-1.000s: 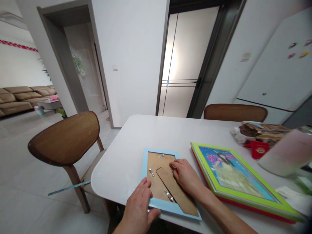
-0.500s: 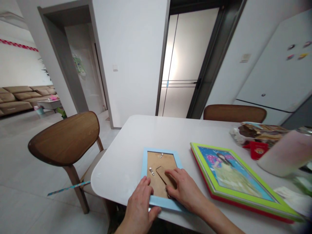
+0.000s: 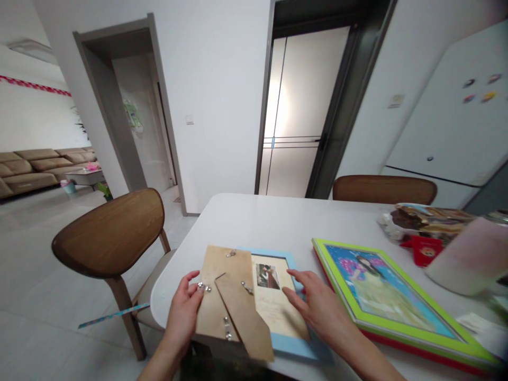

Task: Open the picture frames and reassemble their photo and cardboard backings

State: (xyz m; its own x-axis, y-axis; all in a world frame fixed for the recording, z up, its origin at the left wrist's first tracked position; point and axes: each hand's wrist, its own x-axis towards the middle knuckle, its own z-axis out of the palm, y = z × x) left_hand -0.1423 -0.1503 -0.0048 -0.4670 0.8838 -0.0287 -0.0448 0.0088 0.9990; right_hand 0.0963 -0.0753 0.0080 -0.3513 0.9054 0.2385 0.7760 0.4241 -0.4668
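My left hand (image 3: 183,302) pinches the left edge of a brown picture-frame backing board (image 3: 210,307), which has metal clips and a fold-out stand. The board is lifted off to the left and covers part of the light blue picture frame (image 3: 292,345). Inside the frame lies a cream sheet (image 3: 270,307) with a small photo (image 3: 268,276) near its top. My right hand (image 3: 311,299) hovers over the frame's right side, its fingers apart and holding nothing.
A green-and-red framed picture (image 3: 381,286) lies to the right. Beyond it are a red packet (image 3: 426,250), a pale pink bottle (image 3: 456,259) and a crumpled bag (image 3: 420,218). Wooden chairs stand at the left (image 3: 115,233) and far side (image 3: 384,189) of the white table (image 3: 246,219).
The backing board has come out of the blue frame and moved left in my left hand, uncovering the cream sheet and photo. My right hand has come off the board.
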